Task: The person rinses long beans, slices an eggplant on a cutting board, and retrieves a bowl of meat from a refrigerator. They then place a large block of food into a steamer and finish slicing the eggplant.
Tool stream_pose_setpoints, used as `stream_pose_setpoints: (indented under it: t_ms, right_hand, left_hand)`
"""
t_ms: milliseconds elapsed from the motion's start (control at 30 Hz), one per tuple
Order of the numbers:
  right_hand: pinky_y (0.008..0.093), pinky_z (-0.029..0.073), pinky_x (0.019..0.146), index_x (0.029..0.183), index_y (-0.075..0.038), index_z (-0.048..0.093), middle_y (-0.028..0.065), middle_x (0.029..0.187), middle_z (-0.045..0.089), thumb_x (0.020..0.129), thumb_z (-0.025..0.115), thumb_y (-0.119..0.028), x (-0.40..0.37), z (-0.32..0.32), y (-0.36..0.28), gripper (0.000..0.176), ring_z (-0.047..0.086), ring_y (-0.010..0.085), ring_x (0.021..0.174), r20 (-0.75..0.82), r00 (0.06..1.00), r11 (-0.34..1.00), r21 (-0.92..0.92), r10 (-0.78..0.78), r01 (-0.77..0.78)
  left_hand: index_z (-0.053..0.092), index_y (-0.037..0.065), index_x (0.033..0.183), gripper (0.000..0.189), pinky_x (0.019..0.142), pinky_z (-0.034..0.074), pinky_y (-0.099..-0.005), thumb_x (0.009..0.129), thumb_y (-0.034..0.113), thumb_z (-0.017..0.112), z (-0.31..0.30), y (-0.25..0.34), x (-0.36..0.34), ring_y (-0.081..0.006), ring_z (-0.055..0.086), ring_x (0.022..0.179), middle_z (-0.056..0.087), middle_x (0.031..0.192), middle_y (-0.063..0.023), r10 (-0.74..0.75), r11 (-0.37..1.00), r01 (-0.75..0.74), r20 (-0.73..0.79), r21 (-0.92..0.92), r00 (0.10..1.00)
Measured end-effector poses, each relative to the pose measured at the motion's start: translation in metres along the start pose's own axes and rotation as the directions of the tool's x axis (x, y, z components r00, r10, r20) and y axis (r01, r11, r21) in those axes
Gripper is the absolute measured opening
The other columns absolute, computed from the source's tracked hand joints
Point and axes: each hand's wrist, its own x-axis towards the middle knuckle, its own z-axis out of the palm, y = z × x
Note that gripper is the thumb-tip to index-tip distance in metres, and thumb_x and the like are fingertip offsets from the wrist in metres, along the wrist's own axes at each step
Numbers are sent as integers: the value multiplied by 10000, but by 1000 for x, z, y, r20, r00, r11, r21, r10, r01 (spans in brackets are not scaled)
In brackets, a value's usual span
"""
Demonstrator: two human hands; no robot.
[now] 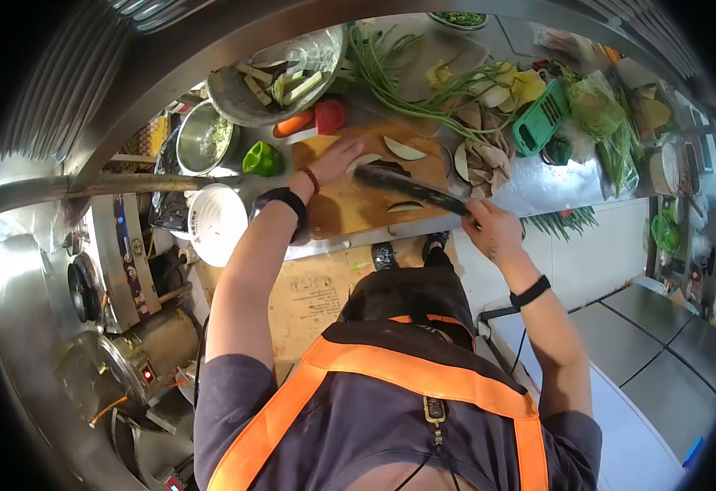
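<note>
My right hand is wrapped round the handle of a kitchen knife, its dark blade lying across the wooden cutting board. My left hand rests on the board, its fingers pressed on a pale eggplant piece just beyond the blade tip. The fingertips are only partly visible. A cut eggplant slice lies near the board's far edge. Another slice sits on the near side of the blade. Part of a dark-skinned piece shows beside the knife.
Behind the board stands a large metal bowl with eggplant strips. A green pepper, a carrot and a red vegetable lie nearby. Long green beans, mushrooms and a green grater occupy the counter's right.
</note>
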Motion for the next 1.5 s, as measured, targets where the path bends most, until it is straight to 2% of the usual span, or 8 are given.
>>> stream_pose_setpoints:
  t_ms: [133,267,667,933,1167,1300,1367,1500]
  right_hand:
    - [298,409,427,801,-56,531,42,578,523,862,610,-173,-42,29,-4,154,517,189,438,266,763,516,602,590,-609]
    - [273,362,392,760,-47,477,21,573,457,897,590,-190,-78,70,-23,228,435,113,411,509,505,-163,799,697,-579]
    - [264,390,409,754,-43,482,21,550,492,905,584,-200,-61,174,-84,240,478,122,423,387,607,-64,873,695,-483]
    - [306,407,436,823,7,524,103,571,574,874,604,-206,17,139,-137,232,557,160,451,4,916,501,836,402,-223]
    - [281,392,431,898,-2,551,46,530,505,872,597,-192,60,61,-137,197,495,120,431,223,933,266,916,281,-299]
    - [252,377,410,866,-18,531,9,532,489,883,589,-172,10,11,-111,166,466,89,421,328,818,274,828,472,-490]
    - [235,365,397,837,-34,519,-7,557,485,892,577,-150,-52,20,-83,140,456,76,420,301,724,225,816,621,-532]
    - [237,358,371,811,-44,507,-5,567,474,891,575,-134,-126,6,-47,138,441,79,403,201,564,190,808,801,-558]
  left_hand:
    - [476,95,1307,529,1066,277,-457,880,400,550,9,-4,26,-340,365,1270,416,1366,-155,250,900,-221,-30,375,968]
    - [482,106,1289,587,1060,272,-477,815,424,622,56,14,20,-351,365,1257,436,1334,-146,397,731,-324,13,601,918]
    - [466,192,1322,788,1054,157,-595,676,585,687,125,47,-51,-369,256,1306,339,1400,-130,216,729,204,-502,653,837]
    - [591,138,1175,480,1025,288,-500,744,304,723,65,57,-61,-399,331,1239,433,1293,-135,486,827,-100,-614,553,622]
    - [577,68,1144,414,994,311,-484,817,309,659,-89,108,-2,-397,426,1154,527,1170,-191,405,914,-192,-786,356,468]
    - [591,55,1059,365,838,426,-431,799,299,666,-87,114,25,-349,527,992,589,1012,-171,755,593,117,-601,796,262]
    - [611,30,988,274,803,466,-398,802,226,656,-19,126,28,-293,586,909,621,948,-134,360,904,-52,-688,425,630]
    - [602,45,988,220,949,418,-400,785,122,565,131,103,60,-330,512,1088,573,1110,-149,579,455,-477,156,752,800]
